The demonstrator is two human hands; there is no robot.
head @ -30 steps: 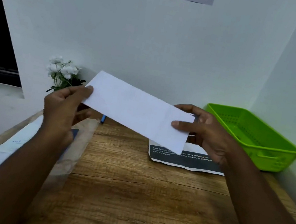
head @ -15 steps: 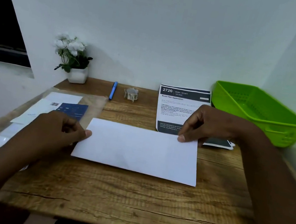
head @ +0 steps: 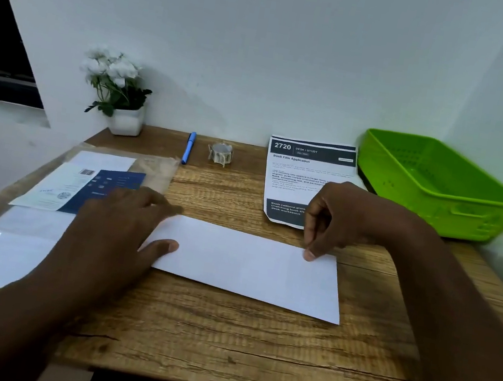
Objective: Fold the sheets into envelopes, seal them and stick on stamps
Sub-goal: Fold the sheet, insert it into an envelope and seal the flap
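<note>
A white folded sheet (head: 248,265) lies flat on the wooden table (head: 219,343), its long side running left to right. My left hand (head: 119,228) rests on its left end with fingers stretched out and the thumb lying on the paper. My right hand (head: 347,218) has curled fingers and pinches the sheet's far edge near the right corner. A small roll of stamps (head: 221,153) stands at the back of the table, apart from both hands.
A clear packet with white sheets and a blue card (head: 40,223) lies at the left. At the back are a blue pen (head: 189,147), a white flower pot (head: 124,121) and a printed instruction page (head: 299,171). A green basket (head: 468,224) stands at the right.
The sheet went from held up in the air to lying flat on the table. My left hand has since spread out over its left end; my right hand stays at the far edge.
</note>
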